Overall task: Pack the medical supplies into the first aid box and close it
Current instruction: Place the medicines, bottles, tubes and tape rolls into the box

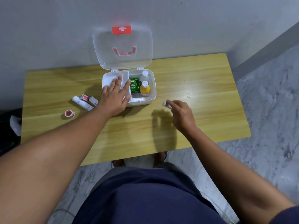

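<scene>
Open white plastic first aid box (145,101) was half packed, left hand (115,96) flat on it, right hand (182,114) pinching a small pale item (165,103), white and red rolls (82,103) unpacked near the table (202,94)'s left edge.

The light wood-grain bench (194,78) is smooth, with a soft sheen near its right edge. The white opaque plastic first aid box (142,102) carries a clear glossy plastic lid (105,46) with a red plastic latch (121,30) and a red plastic handle (124,51). Inside sit a white plastic tray (110,78), a green glossy card carton (135,86), a clear plastic bottle (144,76) and a yellow plastic bottle (145,89). Near the left edge lie white cloth-like bandage rolls (82,103) and red-printed tape rolls (69,113). The right hand (182,115) pinches a small whitish roll (165,103), material unclear.
</scene>
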